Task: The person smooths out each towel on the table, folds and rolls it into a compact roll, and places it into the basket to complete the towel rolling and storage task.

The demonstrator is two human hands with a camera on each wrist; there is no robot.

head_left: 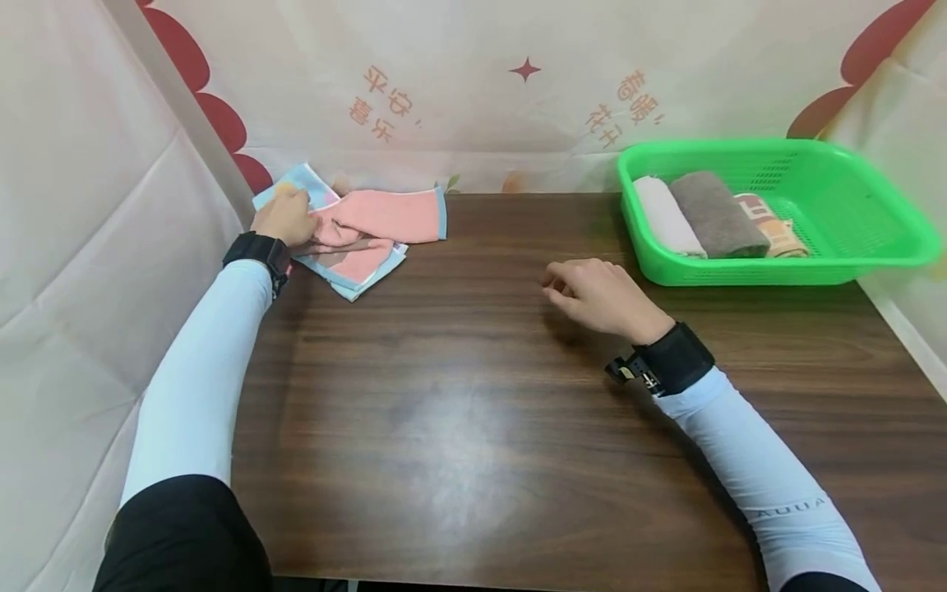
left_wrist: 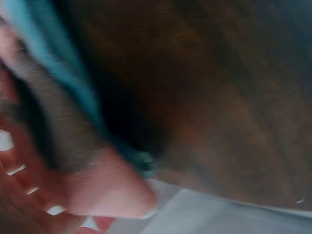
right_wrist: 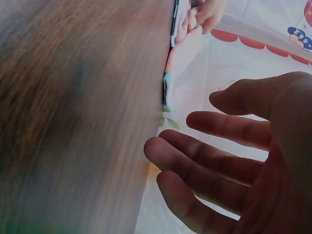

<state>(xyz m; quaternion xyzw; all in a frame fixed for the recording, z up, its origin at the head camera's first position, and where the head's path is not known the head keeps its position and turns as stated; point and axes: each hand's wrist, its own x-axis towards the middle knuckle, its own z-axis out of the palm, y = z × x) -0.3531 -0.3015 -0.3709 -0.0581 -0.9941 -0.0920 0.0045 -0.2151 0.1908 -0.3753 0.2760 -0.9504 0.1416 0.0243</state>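
Note:
In the head view a pink towel (head_left: 395, 215) with light blue edges lies crumpled at the back left of the table. My left hand (head_left: 284, 215) grips it at its left end, and a light blue patterned part sticks up behind the knuckles. Up close in the left wrist view, the towel's blue edge (left_wrist: 63, 63) and grey-brown patch are blurred. My right hand (head_left: 607, 298) hovers over the table to the left of a green basket (head_left: 718, 271), holding nothing. Its fingers (right_wrist: 209, 175) are loosely bent and spread in the right wrist view.
Inside the basket's left half stand a rolled white towel (head_left: 668, 215), a grey one (head_left: 718, 215) and a brown-orange patterned one (head_left: 773, 226). A printed white curtain (head_left: 473, 99) hangs behind the brown wooden table (head_left: 444, 395), with white fabric (head_left: 89, 271) along the left.

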